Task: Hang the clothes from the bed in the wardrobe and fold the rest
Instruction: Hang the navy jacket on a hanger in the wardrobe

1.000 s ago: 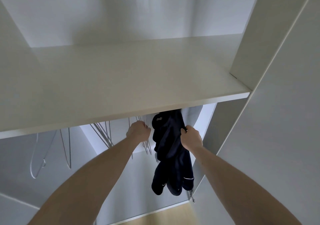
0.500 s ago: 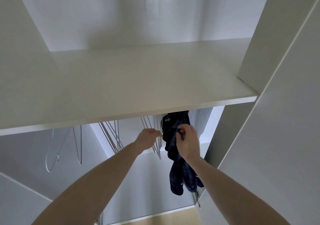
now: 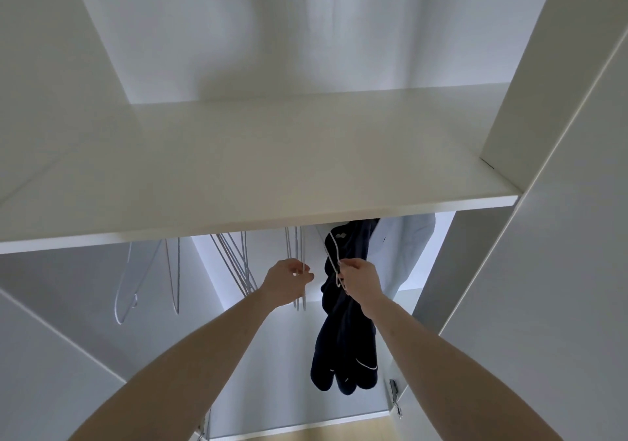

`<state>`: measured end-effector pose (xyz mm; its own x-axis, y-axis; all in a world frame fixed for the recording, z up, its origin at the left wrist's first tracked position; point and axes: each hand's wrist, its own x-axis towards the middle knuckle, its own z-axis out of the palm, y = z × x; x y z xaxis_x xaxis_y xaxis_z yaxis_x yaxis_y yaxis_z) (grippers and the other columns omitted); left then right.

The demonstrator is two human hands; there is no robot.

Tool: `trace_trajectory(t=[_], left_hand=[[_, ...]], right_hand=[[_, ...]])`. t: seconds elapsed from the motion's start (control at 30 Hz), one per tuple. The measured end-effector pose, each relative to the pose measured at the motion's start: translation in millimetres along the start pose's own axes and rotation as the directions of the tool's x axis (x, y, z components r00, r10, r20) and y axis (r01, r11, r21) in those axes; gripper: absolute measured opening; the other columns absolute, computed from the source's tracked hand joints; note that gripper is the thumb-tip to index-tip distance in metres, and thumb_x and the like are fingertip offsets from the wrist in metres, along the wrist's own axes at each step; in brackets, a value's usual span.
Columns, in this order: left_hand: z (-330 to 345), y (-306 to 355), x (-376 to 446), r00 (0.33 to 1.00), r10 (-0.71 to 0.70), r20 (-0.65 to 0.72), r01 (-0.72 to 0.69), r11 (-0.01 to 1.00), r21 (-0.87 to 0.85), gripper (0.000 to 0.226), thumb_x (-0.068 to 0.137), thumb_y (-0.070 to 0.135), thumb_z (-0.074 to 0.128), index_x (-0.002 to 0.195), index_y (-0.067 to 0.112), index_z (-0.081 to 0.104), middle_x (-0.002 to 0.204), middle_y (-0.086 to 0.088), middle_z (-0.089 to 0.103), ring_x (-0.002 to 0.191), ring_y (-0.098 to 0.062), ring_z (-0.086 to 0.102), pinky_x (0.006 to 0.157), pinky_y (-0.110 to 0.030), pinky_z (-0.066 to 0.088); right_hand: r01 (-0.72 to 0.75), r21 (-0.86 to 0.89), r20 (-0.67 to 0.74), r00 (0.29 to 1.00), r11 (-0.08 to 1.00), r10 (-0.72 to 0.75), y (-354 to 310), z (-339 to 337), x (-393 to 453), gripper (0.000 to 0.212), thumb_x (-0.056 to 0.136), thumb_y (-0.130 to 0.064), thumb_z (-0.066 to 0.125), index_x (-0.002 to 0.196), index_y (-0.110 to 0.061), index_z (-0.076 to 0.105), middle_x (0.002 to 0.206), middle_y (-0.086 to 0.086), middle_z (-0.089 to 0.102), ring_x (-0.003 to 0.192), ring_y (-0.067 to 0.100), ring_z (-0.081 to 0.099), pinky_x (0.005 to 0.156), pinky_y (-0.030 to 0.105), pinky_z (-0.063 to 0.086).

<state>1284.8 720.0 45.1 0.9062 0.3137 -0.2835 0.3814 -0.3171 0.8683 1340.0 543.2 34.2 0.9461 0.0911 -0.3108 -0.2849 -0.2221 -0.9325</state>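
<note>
A dark navy garment hangs below the wardrobe shelf on a white hanger, its top hidden by the shelf edge. My right hand pinches a thin white cord of the garment near its collar. My left hand grips the lower ends of a few empty white hangers just left of the garment. A white garment hangs behind and to the right of the navy one.
More empty white hangers hang in a bunch further left, and two others near the left wall. The white wardrobe side panel stands at the right. A strip of wooden floor shows below.
My right hand has shifted from gripping the navy garment's side to pinching its white cord. My left hand stays on the empty hangers. The view has tilted upward slightly.
</note>
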Motion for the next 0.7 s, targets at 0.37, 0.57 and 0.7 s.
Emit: trace_trajectory(t=[0.37,0.57,0.7], left_hand=[[-14,-10,-15,1.0,-0.025,-0.013,0.026,0.997,0.07,0.028,0.101,0.011,0.059,0.127,0.009,0.067,0.128,-0.01,0.062,0.086,-0.027,0.066,0.09,-0.045,0.061],[-12,-5,-27,1.0,-0.005,0.008,0.004,0.995,0.101,0.037,0.102,0.014,0.058,0.139,0.013,0.06,0.142,-0.005,0.056,0.106,-0.027,0.068,0.096,-0.039,0.058],[-15,-7,-33,0.999,-0.033,0.014,0.032,0.995,0.092,0.043,0.1,0.011,0.06,0.143,0.015,0.057,0.144,-0.013,0.056,0.097,-0.028,0.066,0.084,-0.033,0.054]], right_hand=[[0.029,-0.088,0.093,0.995,0.996,-0.021,-31,-15,-24,0.017,0.102,-0.016,0.054,0.088,-0.021,0.061,0.079,0.002,0.063,0.057,0.01,0.063,0.056,0.026,0.058],[0.153,-0.433,0.092,0.988,0.888,-0.125,-40,-16,-20,0.032,0.107,-0.027,0.041,0.103,-0.006,0.065,0.089,0.007,0.066,0.077,0.021,0.06,0.071,0.031,0.048],[0.144,-0.543,0.015,0.987,0.827,-0.161,-40,-12,-24,0.026,0.105,-0.015,0.038,0.11,-0.001,0.06,0.104,0.015,0.069,0.095,0.03,0.067,0.078,0.037,0.056]])
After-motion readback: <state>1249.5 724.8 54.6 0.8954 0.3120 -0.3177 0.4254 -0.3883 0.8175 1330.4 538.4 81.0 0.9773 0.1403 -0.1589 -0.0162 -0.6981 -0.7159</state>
